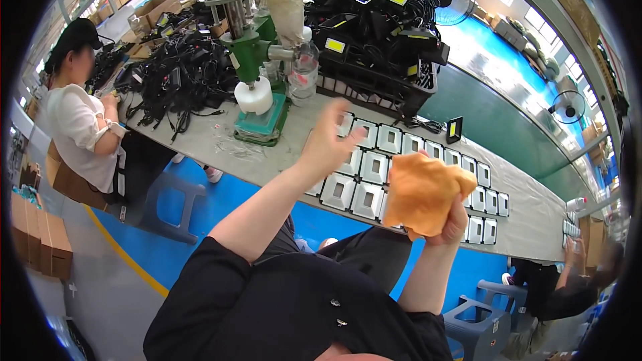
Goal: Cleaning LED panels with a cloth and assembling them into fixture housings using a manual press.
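My right hand grips an orange cloth, which hangs bunched above the table and covers part of what lies below. My left hand is raised over the left end of the rows with its fingers apart and nothing in it. Under both hands, several square lamp housings with white reflectors and black rims lie in neat rows on the grey table. A small black lamp with a yellow panel stands upright behind the rows, its cable coiled beside it.
A green hand press with a white round head stands left of the rows. Behind them, a black crate is heaped with lamps and cables. More black cables cover the table's left part. One person sits at left, another at right.
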A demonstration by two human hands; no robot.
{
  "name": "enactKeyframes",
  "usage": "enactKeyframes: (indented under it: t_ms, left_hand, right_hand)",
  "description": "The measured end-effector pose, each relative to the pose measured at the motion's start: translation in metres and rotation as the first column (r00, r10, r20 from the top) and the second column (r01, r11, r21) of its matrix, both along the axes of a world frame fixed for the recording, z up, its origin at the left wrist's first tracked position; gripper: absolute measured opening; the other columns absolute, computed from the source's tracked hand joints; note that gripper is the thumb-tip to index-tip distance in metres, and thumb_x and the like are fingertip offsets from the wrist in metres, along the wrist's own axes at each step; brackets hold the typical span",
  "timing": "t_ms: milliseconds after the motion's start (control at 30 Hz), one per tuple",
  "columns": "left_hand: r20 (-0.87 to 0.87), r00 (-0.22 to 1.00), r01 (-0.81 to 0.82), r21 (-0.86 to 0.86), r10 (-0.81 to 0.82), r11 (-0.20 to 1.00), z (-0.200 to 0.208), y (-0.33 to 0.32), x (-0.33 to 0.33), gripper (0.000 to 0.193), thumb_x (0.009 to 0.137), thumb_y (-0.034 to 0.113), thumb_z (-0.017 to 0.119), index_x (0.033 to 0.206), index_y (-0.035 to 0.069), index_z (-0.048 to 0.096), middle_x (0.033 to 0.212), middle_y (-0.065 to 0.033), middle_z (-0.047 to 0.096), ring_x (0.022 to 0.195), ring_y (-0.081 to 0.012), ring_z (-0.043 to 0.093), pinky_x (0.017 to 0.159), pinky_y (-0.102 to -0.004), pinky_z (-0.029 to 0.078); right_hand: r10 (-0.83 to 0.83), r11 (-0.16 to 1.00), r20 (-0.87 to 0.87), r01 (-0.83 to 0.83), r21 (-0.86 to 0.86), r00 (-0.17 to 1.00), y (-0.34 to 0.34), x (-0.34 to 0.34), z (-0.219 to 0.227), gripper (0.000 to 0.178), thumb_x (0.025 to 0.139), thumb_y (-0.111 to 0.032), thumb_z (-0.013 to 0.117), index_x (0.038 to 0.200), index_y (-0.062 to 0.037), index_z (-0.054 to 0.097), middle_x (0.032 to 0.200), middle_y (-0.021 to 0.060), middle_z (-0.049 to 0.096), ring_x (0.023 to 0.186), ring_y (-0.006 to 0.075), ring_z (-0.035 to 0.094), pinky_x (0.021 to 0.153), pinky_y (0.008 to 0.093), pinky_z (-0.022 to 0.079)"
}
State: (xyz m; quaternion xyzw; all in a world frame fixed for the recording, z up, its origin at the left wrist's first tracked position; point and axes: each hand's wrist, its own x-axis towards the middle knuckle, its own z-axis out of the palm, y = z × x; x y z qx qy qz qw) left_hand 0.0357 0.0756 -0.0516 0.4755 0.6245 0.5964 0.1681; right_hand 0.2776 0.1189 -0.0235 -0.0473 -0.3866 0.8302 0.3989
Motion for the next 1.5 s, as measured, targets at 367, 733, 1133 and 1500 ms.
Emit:
enactKeyframes:
  t_ms: [367,733,1133,1500]
  left_hand:
    - [-0.117,0.825,-0.524,0.209,0.553,0.825,-0.057,0.091,-0.129,0.087,0.063,0.018,0.082,0.132,-0.004,0.035,0.13,-0.0255,0.046,0.121,-0.0394,0.045,0.104,-0.0422,0.034]
    - [-0.605,0.7,-0.243,0.298,0.379,0.923,-0.032,0.072,-0.043,0.077,0.066,0.003,0.074,0.136,0.012,0.043,0.124,-0.014,0.048,0.114,-0.0335,0.047,0.096,-0.0407,0.042]
    - [-0.864,0.417,0.175,0.38,0.281,0.908,0.044,0.029,0.054,0.07,0.055,0.002,0.075,0.122,0.017,0.062,0.113,-0.0067,0.055,0.106,-0.0268,0.056,0.091,-0.0407,0.043]
    - [-0.925,0.275,0.259,0.333,0.262,0.907,0.071,0.021,0.094,0.061,0.061,0.005,0.071,0.12,0.021,0.065,0.11,-0.0029,0.058,0.107,-0.0207,0.056,0.095,-0.0391,0.039]
  right_hand:
    - [-0.011,0.995,-0.146,-0.004,-0.101,0.989,-0.004,0.072,-0.02,0.049,0.086,-0.032,0.056,0.132,-0.0179,0.05,0.149,0.0283,0.026,0.127,0.0425,0.044,0.093,0.0533,0.049]
    - [-0.366,0.916,0.253,0.395,-0.072,0.896,-0.001,0.063,-0.007,0.038,0.093,0.0,0.05,0.13,0.0017,0.044,0.109,0.0127,0.058,0.095,0.0288,0.065,0.081,0.0421,0.056]
    - [-0.453,0.886,0.24,0.464,0.011,0.859,-0.005,0.06,-0.012,0.025,0.094,-0.007,0.054,0.116,0.0042,0.054,0.098,0.0109,0.063,0.075,0.0139,0.062,0.059,0.0256,0.047]
    - [-0.433,0.885,0.139,0.449,-0.125,0.891,-0.025,0.097,-0.017,0.023,0.094,-0.008,0.053,0.114,0.0048,0.054,0.091,0.0122,0.065,0.06,0.0134,0.065,0.035,0.0216,0.048]
